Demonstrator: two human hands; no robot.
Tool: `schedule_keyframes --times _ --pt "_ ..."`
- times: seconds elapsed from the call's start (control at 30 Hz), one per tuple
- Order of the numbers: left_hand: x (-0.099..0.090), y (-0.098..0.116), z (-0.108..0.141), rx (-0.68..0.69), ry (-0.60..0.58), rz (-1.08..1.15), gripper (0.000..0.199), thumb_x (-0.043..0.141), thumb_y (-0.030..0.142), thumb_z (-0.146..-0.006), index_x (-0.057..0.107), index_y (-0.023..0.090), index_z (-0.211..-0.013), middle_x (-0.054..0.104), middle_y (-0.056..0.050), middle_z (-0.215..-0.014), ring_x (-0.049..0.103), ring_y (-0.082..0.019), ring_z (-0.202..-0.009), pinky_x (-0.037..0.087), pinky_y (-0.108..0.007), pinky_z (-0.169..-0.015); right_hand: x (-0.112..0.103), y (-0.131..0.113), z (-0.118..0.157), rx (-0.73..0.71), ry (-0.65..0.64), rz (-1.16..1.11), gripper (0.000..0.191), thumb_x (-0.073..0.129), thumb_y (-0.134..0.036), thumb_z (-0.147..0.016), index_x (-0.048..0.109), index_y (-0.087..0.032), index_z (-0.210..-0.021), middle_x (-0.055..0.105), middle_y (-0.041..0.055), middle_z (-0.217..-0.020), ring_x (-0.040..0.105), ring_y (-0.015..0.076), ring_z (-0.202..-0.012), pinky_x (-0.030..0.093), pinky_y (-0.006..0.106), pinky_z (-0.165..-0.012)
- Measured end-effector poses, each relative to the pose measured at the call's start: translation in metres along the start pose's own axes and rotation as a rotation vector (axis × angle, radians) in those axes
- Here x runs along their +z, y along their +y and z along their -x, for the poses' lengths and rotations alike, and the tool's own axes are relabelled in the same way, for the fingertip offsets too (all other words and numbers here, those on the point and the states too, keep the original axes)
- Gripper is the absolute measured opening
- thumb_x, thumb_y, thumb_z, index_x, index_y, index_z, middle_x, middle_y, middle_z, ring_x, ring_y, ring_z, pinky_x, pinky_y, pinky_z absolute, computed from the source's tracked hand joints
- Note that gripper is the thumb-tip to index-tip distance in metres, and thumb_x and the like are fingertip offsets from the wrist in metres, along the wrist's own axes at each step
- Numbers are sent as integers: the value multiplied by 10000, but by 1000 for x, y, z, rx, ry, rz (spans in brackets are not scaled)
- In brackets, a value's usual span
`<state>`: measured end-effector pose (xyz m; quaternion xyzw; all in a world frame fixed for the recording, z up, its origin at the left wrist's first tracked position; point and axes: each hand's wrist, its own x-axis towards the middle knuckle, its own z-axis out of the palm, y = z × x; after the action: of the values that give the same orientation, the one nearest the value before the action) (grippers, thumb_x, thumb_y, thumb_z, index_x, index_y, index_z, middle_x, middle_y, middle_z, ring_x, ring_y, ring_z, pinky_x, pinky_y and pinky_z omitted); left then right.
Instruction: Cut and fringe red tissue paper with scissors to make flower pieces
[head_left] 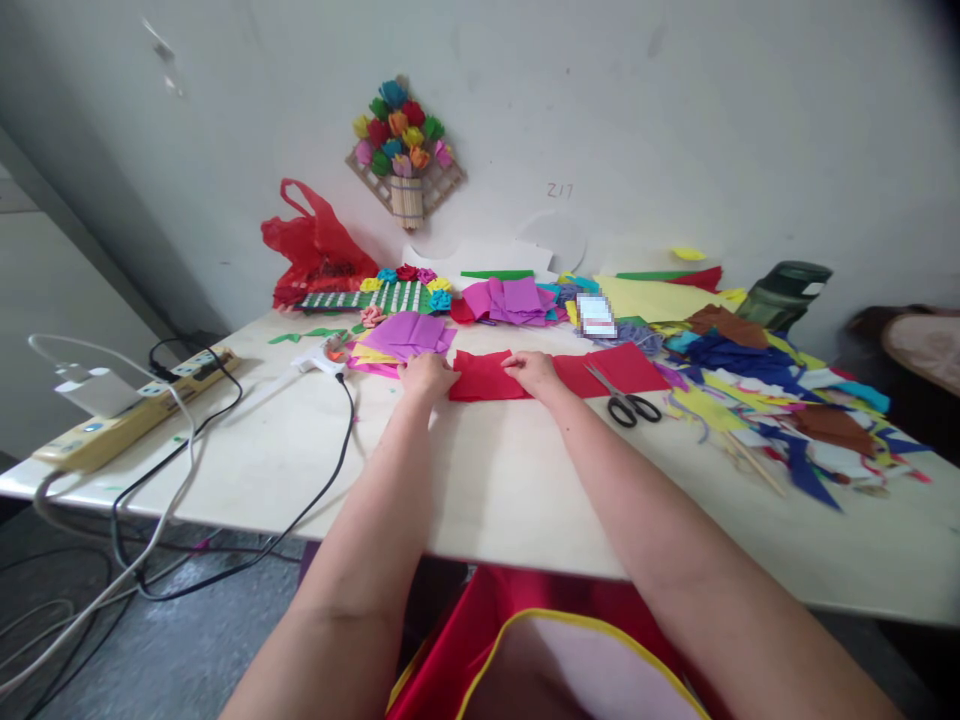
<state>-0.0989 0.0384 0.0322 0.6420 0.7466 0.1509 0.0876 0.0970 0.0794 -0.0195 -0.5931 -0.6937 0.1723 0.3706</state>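
Apparently positioning red sheets [484, 378] flat, mid-table [495, 490], partly beneath scissors [613, 393] at right; calling for light, even touch if shifted next. Reaching forward with both arms, left hand [427, 376] at the left edge, right hand [534, 374] farther along, fingers bent. Impossible to tell whether pinching or merely pressing.

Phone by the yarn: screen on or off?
On. The phone shows a bright, mostly white display, though what it reads is blurred out.
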Motion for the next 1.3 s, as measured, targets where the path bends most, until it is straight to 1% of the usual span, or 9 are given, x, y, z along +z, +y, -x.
schedule_keyframes --times 0.2,0.47,0.63,0.93,1.1,1.17,1.3 --pt "1 -2 -1 8 -7 -14 234 614 406 -697 704 241 -836 677 -71 -1039 507 -291 -1122 317 -437 -960 0 0 1 11 -21 35 165 619 -184 -722 737 -229 -828 722 8 -828 642 162 -768 487 259 -714" --pt "2 -2 -1 18 -20 -19 241 612 416 -698 700 235 -831 680 -73 -1024 514 -290 -1110 303 -445 -971 2 3 -1 10 -14 28 158 632 -181 -709 736 -240 -812 721 3 -822 642 159 -764 488 259 -710" --pt "3 -3 -2 19 -14 -18 240 622 419 -692 697 236 -829 677 -75 -1029 514 -290 -1106 318 -436 -957 0 0 1 -13 -18 54 159 643 -176 -700 735 -246 -810 717 -6 -798 638 155 -753 482 253 -704" --pt "2 -2 -2 24 -26 -54 251 613 434 -699 697 250 -847 683 -61 -993 524 -276 -1094 316 -426 -962 -3 -4 4 -7 -45 70 158 660 -211 -702 729 -246 -839 713 -7 -838 630 153 -776 475 252 -705" --pt "1 -2 -1 37 -29 -55 240 617 419 -703 680 249 -860 670 -68 -1034 508 -287 -1110 324 -434 -953 -6 -9 6 -3 -66 95 150 673 -208 -696 732 -239 -831 715 6 -852 632 162 -782 480 263 -722" --pt "1 -2 0 39 -20 -46 267 619 406 -708 654 240 -915 658 -73 -1065 503 -288 -1118 320 -445 -959 -7 -11 7 -2 -73 109 150 681 -213 -693 732 -243 -830 714 6 -852 633 165 -784 484 263 -710" --pt "1 -1 3 68 19 -73 437 627 377 -720 555 249 -1132 610 -86 -1159 476 -282 -1149 286 -474 -996 -8 -13 7 4 -92 136 156 686 -218 -697 733 -249 -843 716 9 -876 636 171 -808 487 264 -713"
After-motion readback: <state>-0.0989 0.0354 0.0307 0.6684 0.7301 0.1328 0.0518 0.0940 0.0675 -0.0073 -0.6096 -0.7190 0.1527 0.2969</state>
